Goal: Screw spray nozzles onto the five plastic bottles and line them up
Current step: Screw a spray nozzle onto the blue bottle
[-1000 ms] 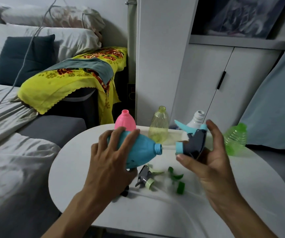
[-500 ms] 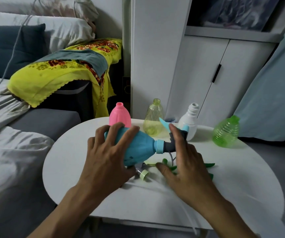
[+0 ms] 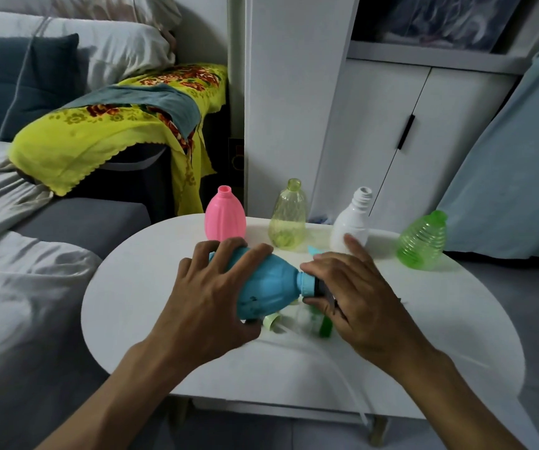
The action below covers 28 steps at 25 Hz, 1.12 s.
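My left hand (image 3: 211, 297) grips a blue bottle (image 3: 266, 285), held on its side above the white table (image 3: 151, 306). My right hand (image 3: 355, 293) is closed around a blue-and-black spray nozzle (image 3: 315, 285) whose collar sits on the blue bottle's neck. At the table's far edge stand a pink bottle (image 3: 224, 216), a pale yellow bottle (image 3: 287, 216), a white bottle (image 3: 352, 219) and a tilted green bottle (image 3: 422, 240), all without nozzles. Loose green nozzle parts (image 3: 325, 328) and a pale green collar (image 3: 273, 321) lie under my hands, partly hidden.
A bed with grey bedding (image 3: 18, 287) lies left of the table. A yellow flowered cloth (image 3: 115, 125) covers furniture behind. A white cabinet (image 3: 391, 125) stands behind the bottles, and a pale blue cushion (image 3: 514, 157) leans at the right. Thin clear tubes (image 3: 336, 355) trail over the table front.
My right hand brought the nozzle from a gap beside the bottle onto its neck and has turned over it. The blue bottle stays in my left hand, now lower.
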Tool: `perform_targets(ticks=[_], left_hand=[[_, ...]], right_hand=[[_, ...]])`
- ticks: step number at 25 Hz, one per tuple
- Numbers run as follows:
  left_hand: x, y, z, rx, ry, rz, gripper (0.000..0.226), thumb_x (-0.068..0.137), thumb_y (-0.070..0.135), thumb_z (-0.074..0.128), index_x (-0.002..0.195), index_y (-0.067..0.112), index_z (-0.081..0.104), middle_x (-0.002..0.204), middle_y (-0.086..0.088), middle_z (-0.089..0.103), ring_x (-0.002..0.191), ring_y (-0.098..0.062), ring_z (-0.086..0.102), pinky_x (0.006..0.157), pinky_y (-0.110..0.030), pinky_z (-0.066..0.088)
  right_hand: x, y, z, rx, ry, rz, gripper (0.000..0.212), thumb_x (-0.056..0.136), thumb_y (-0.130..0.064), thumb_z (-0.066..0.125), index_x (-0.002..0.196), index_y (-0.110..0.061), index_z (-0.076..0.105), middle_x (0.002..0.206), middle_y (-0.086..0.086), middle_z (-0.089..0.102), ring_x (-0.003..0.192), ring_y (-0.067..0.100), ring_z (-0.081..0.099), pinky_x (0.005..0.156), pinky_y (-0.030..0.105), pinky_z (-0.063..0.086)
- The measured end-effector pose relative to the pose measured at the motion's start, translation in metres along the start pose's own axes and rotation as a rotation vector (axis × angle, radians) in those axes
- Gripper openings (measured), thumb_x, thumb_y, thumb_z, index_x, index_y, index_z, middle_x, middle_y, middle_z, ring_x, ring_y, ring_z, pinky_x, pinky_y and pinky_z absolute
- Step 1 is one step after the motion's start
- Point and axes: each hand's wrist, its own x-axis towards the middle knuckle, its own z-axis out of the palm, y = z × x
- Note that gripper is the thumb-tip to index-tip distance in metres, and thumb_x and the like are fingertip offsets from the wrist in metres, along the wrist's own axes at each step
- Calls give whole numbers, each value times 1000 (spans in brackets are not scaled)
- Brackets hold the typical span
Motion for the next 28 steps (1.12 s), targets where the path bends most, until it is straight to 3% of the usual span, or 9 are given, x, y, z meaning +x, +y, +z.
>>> perform_targets(ticks=[4,8,11,15,18,21,23,25,28], left_hand=[[-3,-1,-1,61,36,37,96,51,44,81,138,25,44,133,-12,52,116,-37,46,80,-49,49],[-1,0,1,83,114,24,98,53,43,83,139,26,40,136,-16,49,119,-39,42,84,-50,47],[-1,2,4,107,160,24,99,53,42,85,139,26,40,138,-17,46,121,-40,40,84,-51,46],[-1,3,9,188,215,77,96,56,37,86,139,26,40,141,-16,38,124,-43,38,88,-55,41],[-2,8,14,216,219,139,94,58,37,87,139,25,41,141,-15,36,125,-42,37,90,-55,42],[-1,11,16,89,121,86,95,55,45,84,138,27,41,136,-10,46,118,-36,44,85,-49,51],[-1,12,15,-149,-15,-4,94,55,56,79,138,32,40,129,1,52,108,-23,48,80,-42,54],[0,15,15,-412,-181,-72,91,56,64,76,135,41,37,122,15,54,101,-9,52,80,-30,54],[4,18,13,-807,-352,-210,84,54,60,81,126,45,41,114,19,59,100,-9,63,77,-29,60]], right_hand=[[-1,-1,-1,212,-46,48,39,90,-29,64,120,-4,65,111,9,68,108,21,56,109,27,35],[-1,-5,-4,585,-44,266,36,90,-35,63,125,-30,55,110,-15,57,102,14,60,88,31,51],[1,-11,-5,766,32,451,33,87,-41,64,116,-43,50,93,-15,59,84,8,64,75,24,55],[4,-17,-2,1044,-9,786,12,82,-42,67,88,-34,62,67,-8,62,61,8,58,54,21,48],[2,-9,-6,1227,-146,1067,15,79,-34,76,72,-27,65,72,6,73,64,18,63,55,27,44],[0,3,-16,1375,-212,1082,27,74,-50,70,76,-22,70,78,10,72,68,21,67,58,30,49],[0,10,-16,1545,-149,1035,41,84,-50,59,93,-13,74,92,12,73,83,27,67,70,37,51],[1,15,-18,1771,13,923,42,82,-34,60,110,-5,71,115,18,70,106,34,62,90,44,48],[2,21,-23,2149,117,616,59,78,-12,65,136,-6,55,135,20,60,124,35,56,107,44,43]])
